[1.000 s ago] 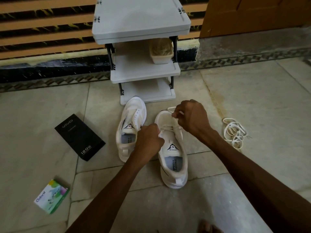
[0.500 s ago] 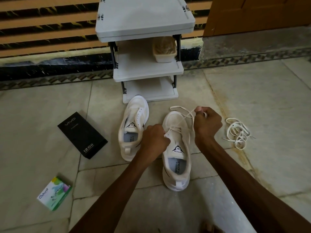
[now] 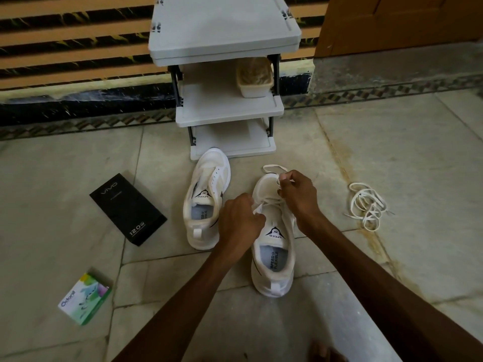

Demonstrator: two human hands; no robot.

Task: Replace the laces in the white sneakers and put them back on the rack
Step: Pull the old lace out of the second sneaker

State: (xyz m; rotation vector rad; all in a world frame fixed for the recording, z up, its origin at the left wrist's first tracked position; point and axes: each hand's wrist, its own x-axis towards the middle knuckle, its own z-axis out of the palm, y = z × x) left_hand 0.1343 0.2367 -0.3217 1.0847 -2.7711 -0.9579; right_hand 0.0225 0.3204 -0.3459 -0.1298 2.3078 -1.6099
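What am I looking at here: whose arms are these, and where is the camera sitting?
There is no machine: a person works bare-handed. The single camera is worn on their head and looks down, so the arms enter from the bottom. On the tiled floor two white sneakers stand before a grey rack. The left hand and right hand both pinch a white lace threaded through the nearer sneaker. The farther sneaker looks unlaced. A loose lace bundle lies to the right, a black box and a green-white box to the left. A tub sits on the rack's middle shelf.
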